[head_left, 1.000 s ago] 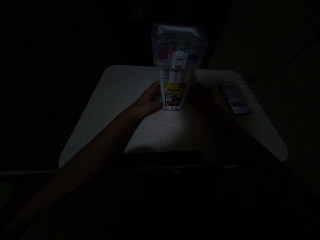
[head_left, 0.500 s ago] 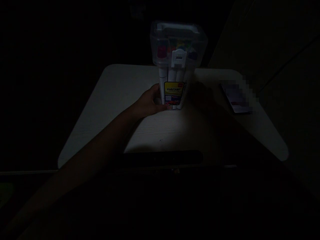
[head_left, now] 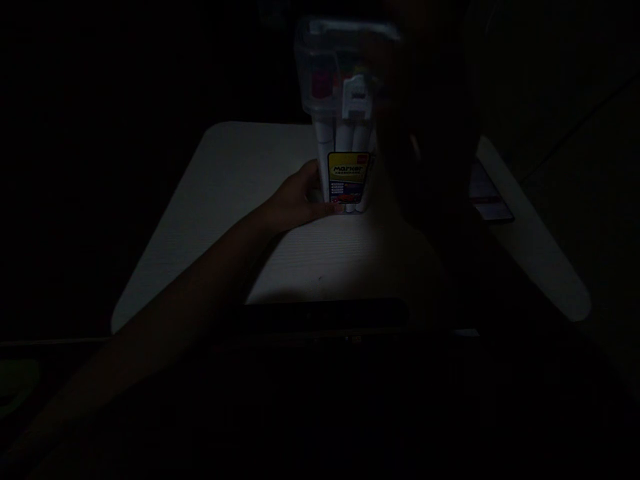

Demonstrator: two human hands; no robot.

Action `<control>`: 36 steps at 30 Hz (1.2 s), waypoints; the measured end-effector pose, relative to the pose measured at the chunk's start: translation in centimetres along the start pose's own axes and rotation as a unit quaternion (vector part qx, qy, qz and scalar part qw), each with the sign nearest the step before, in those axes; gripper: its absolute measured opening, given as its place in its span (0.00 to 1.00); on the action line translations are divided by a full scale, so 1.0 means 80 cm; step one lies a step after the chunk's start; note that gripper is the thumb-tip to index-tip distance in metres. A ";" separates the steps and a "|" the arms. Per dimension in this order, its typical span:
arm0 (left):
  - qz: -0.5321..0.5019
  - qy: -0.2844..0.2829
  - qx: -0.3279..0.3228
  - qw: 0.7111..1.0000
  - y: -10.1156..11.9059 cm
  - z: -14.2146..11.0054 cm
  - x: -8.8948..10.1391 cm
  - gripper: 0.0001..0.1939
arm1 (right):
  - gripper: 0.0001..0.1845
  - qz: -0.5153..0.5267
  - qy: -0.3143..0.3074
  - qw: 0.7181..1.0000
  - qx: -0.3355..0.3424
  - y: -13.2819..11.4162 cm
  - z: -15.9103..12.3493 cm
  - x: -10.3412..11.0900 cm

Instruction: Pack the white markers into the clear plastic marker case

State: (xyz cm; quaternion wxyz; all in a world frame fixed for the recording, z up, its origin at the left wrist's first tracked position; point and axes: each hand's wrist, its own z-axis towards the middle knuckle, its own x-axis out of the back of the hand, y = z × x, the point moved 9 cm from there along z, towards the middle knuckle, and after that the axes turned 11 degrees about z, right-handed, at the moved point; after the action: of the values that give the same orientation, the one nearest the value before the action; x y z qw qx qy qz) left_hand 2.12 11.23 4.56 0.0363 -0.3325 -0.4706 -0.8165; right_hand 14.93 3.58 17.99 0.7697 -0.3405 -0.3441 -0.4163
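Observation:
The scene is very dark. A clear plastic marker box [head_left: 345,113] with a white latch and a yellow label stands upright on a small white table [head_left: 225,200]. White marker barrels and coloured caps show through it. My left hand [head_left: 295,200] grips the lower left side of the box, fingers curled against it. My right hand [head_left: 425,120] is a dark shape raised beside the upper right of the box, near its lid; its fingers are lost in shadow.
A dark flat thing, perhaps a phone [head_left: 493,200], lies at the table's right side, partly behind my right arm. A black bar [head_left: 325,313] runs along the table's near edge. Everything around the table is black.
My right hand has risen from the lower right side of the box to its upper right, near the lid. The left hand keeps its hold low on the left.

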 end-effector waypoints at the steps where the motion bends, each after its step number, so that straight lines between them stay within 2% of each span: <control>1: -0.002 -0.002 0.002 1.000 0.001 0.000 0.000 0.48 | 0.35 -0.014 0.013 1.000 0.024 -0.009 0.000 0.003; 3: -0.014 -0.008 0.002 1.000 0.002 -0.001 -0.001 0.47 | 0.34 -0.055 0.021 0.995 0.077 -0.023 0.001 0.002; 5: -0.027 -0.009 -0.001 1.000 0.001 -0.001 -0.001 0.45 | 0.33 -0.091 -0.007 0.991 0.102 -0.024 0.002 -0.007; 10: -0.025 0.002 -0.005 1.000 -0.004 0.001 0.000 0.46 | 0.32 -0.089 0.002 0.992 0.095 -0.014 -0.001 -0.005; 21: -0.018 -0.003 0.002 1.000 0.000 0.000 0.000 0.47 | 0.34 -0.130 0.000 0.986 0.104 -0.022 0.002 -0.007; 24: -0.017 -0.002 -0.006 1.000 -0.001 0.000 -0.001 0.47 | 0.32 -0.089 0.030 0.990 0.103 -0.017 0.003 -0.002; 26: -0.022 0.000 -0.019 1.000 -0.004 0.001 -0.001 0.46 | 0.29 -0.020 0.070 0.989 0.126 -0.006 0.009 -0.001; 27: -0.025 0.001 -0.026 0.999 -0.005 0.001 -0.001 0.46 | 0.29 0.022 0.093 0.984 0.150 0.000 0.013 -0.001; 29: -0.034 0.003 -0.040 0.999 -0.008 0.002 0.000 0.46 | 0.28 0.094 0.133 0.951 0.261 0.005 0.016 -0.003; 30: -0.038 0.004 -0.044 0.998 -0.009 0.002 0.000 0.46 | 0.28 0.115 0.136 0.940 0.291 0.012 0.020 -0.007; 33: -0.041 0.004 -0.045 0.998 -0.011 0.002 0.002 0.46 | 0.24 0.143 0.178 0.914 0.336 0.030 0.027 -0.007; 36: -0.038 0.000 -0.047 0.998 -0.010 0.002 0.001 0.46 | 0.23 0.163 0.171 0.913 0.332 0.038 0.035 -0.007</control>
State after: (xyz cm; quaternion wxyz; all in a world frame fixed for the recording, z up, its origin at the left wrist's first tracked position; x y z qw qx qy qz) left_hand 1.82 11.83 4.07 -0.0105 -0.3152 -0.4437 -0.8389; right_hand 16.67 7.34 18.30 0.9425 -0.0408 -0.2656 -0.1986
